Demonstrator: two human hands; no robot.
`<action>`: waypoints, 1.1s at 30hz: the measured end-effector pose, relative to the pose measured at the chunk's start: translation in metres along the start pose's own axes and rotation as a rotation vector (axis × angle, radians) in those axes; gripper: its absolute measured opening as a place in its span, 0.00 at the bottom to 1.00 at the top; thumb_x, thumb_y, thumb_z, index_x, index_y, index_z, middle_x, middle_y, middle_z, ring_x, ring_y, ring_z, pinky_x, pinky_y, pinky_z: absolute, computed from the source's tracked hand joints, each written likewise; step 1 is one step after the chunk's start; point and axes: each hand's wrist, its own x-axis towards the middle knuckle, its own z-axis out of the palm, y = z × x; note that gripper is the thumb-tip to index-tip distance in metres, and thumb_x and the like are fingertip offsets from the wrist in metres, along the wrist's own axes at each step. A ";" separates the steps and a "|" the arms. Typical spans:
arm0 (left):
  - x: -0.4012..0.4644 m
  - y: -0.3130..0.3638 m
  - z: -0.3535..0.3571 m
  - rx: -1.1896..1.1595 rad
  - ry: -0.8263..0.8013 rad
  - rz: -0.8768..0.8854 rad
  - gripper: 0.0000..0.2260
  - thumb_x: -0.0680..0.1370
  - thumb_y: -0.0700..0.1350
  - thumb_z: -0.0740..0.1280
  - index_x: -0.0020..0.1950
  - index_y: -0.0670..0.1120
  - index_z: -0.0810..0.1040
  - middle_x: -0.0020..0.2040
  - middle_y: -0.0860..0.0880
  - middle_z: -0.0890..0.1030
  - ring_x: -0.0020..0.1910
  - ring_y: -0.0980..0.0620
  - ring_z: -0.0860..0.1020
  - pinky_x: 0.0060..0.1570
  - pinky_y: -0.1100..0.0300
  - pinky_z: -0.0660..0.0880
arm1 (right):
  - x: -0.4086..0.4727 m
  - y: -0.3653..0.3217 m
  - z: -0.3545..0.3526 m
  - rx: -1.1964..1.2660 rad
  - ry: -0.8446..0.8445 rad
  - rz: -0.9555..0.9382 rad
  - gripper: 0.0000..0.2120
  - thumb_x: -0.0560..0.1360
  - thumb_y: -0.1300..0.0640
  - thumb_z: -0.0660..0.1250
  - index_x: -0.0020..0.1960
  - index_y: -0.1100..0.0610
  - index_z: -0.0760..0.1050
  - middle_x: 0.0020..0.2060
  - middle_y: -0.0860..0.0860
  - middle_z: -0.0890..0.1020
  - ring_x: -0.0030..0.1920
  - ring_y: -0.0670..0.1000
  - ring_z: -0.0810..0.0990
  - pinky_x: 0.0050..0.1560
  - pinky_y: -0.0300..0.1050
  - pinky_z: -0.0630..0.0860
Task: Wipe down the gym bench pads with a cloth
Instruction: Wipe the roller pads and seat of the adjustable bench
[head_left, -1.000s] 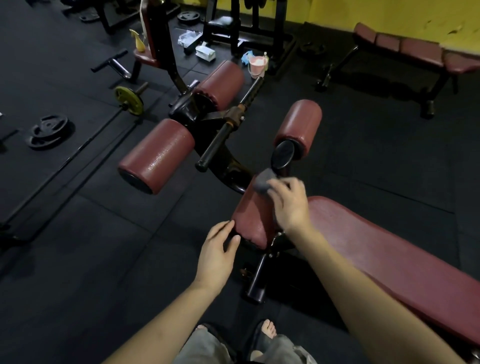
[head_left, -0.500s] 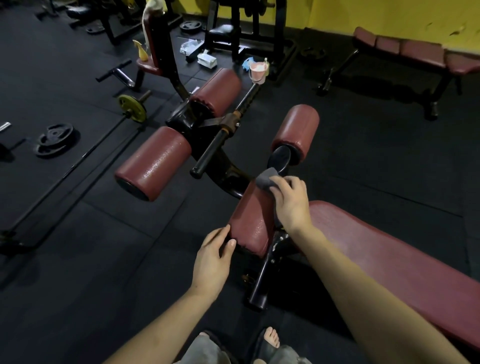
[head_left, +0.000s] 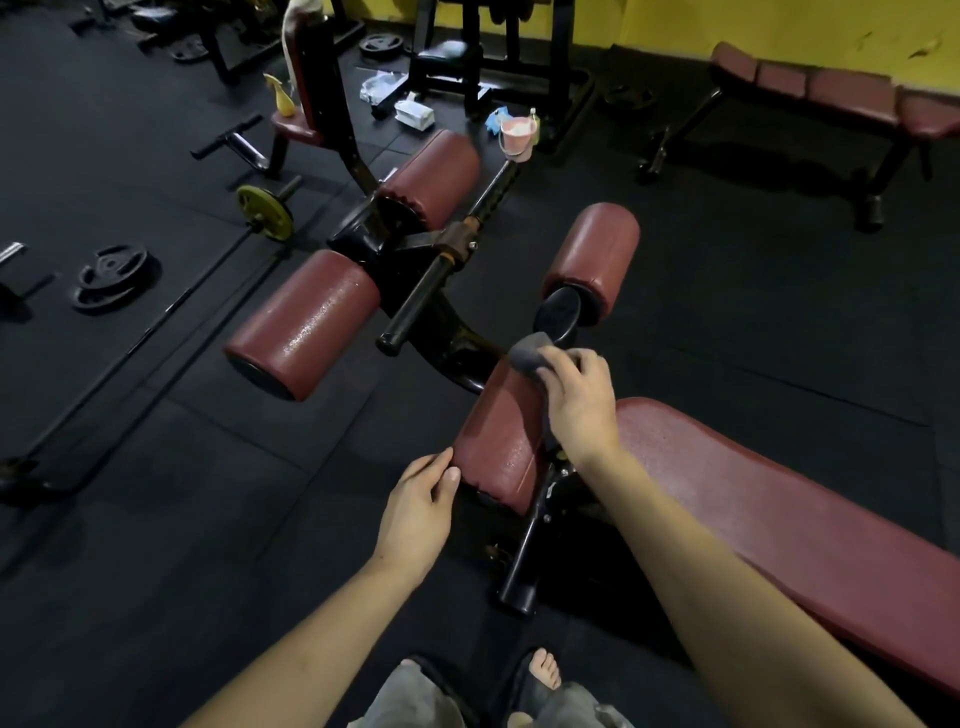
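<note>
1. The right hand (head_left: 579, 402) holds a dark grey cloth (head_left: 527, 356) against the far end of the nearest maroon roller pad (head_left: 501, 434), its fingers (head_left: 566, 364) curled over the cloth and gripping it.
2. A second ago the cloth lay at the same far end of that pad; the right hand has barely shifted along it since.
3. The left hand (head_left: 418, 512) rests at the near end of the same roller pad, thumb and fingertips touching its edge, the fingers loosely extended and gripping nothing. It was placed the same way in both earlier frames.
4. The view has tilted a little since then: the person's sandalled foot (head_left: 543, 670) and grey trouser legs (head_left: 415, 696) show more at the bottom edge.
5. The long maroon bench pad (head_left: 779, 525) runs from just right of the roller pad towards the lower right corner; its surface looks speckled with wet spots.
6. Three more maroon roller pads stand on the black frame beyond: one at left (head_left: 304, 322), one further back (head_left: 434, 179), one at right (head_left: 595, 254). The left one glistens with droplets.
7. On the black rubber floor (head_left: 156, 519) lie a barbell with a yellow plate (head_left: 265, 210) and a stack of black weight plates (head_left: 109, 275).
8. A pink bucket (head_left: 517, 135) stands beyond the frame, and a yellow spray bottle (head_left: 283, 98) sits on a seat pad further left.
9. A second maroon bench (head_left: 831, 96) stands by the yellow wall (head_left: 779, 26).
10. No brand, label or writing can be read anywhere.
</note>
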 end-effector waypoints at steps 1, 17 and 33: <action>0.000 0.002 -0.001 0.000 -0.006 -0.009 0.21 0.85 0.53 0.61 0.76 0.48 0.72 0.71 0.58 0.72 0.70 0.59 0.71 0.68 0.66 0.64 | -0.009 -0.001 0.003 0.018 -0.018 -0.018 0.12 0.82 0.54 0.65 0.64 0.50 0.79 0.56 0.48 0.74 0.58 0.43 0.68 0.61 0.41 0.72; 0.012 0.002 0.009 -0.168 -0.038 -0.196 0.20 0.86 0.54 0.56 0.79 0.54 0.68 0.70 0.57 0.70 0.68 0.58 0.69 0.66 0.62 0.62 | 0.006 0.000 0.006 -0.017 -0.045 -0.007 0.12 0.82 0.54 0.64 0.65 0.49 0.78 0.58 0.54 0.75 0.60 0.54 0.71 0.61 0.50 0.74; 0.000 0.006 0.015 -0.193 0.047 -0.121 0.18 0.86 0.50 0.60 0.77 0.54 0.72 0.71 0.59 0.70 0.71 0.59 0.69 0.68 0.66 0.62 | 0.016 0.012 0.001 -0.132 -0.016 -0.084 0.10 0.82 0.49 0.61 0.62 0.46 0.76 0.55 0.49 0.72 0.56 0.48 0.70 0.59 0.51 0.76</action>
